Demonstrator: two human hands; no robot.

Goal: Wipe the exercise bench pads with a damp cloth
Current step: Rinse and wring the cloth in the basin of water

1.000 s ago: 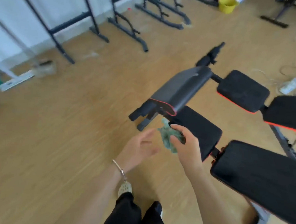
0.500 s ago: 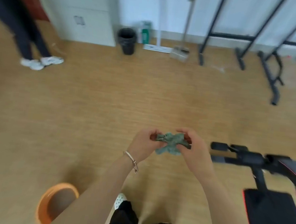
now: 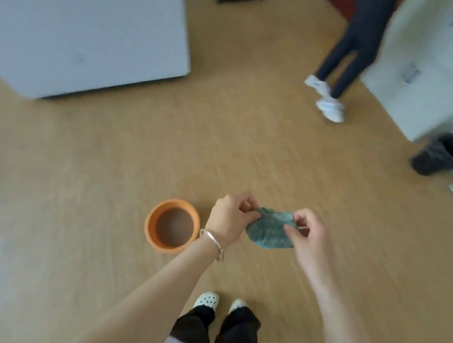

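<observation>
A small blue-green cloth [image 3: 269, 229] hangs spread between both hands in front of me. My left hand [image 3: 229, 217], with a silver bangle on the wrist, pinches its left top corner. My right hand [image 3: 307, 234] pinches its right top corner. An orange bucket [image 3: 151, 226] stands on the wooden floor just left of my left hand, and its inside looks dark. The exercise bench is out of view.
Another person's legs in dark trousers and white shoes [image 3: 327, 101] stand at the upper right. A black bin [image 3: 442, 157] sits by pale cabinets [image 3: 429, 66] on the right. A large white block [image 3: 81, 27] fills the upper left. My own feet [image 3: 207, 299] are below.
My view has swung left, away from the bench, which has left the frame. The orange bucket now stands beside my left hand. Both hands have pulled the bunched cloth apart into a spread sheet.
</observation>
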